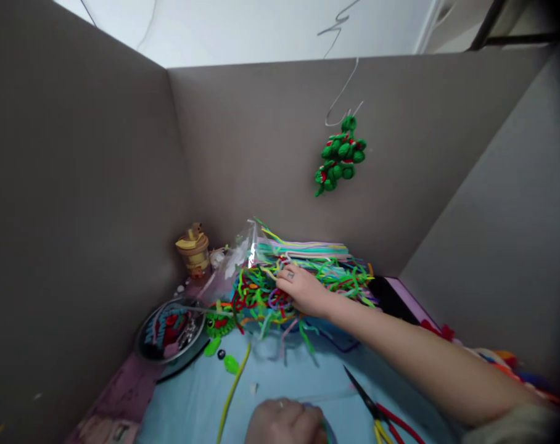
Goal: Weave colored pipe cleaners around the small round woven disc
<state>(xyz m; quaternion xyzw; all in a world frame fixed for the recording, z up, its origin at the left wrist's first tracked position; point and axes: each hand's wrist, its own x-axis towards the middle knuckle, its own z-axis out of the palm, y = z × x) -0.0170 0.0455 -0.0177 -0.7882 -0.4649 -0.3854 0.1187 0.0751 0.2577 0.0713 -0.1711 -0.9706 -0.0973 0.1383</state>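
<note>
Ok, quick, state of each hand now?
Left hand: curled; whether it's holding anything can't be told.
Right hand: at the pipe-cleaner pile; grip can't be told.

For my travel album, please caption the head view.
Right-hand grip reaching into a colourful tangle of stems, below a hanging green ornament.

A table with a light blue cover [187, 407], pink showing at its left edge.
Toward the back lies a tangled heap of many-coloured pipe cleaners [259, 296], a clear plastic bag [237, 262] at its left; a cup [197, 264] stands in the back left corner. Nearer are a round bowl [187, 353], a green toy [221, 325], two green pieces [231, 364] beside a dark bead [221, 354], a yellow strand [234, 388] and, at right, scissors [366, 393].
</note>
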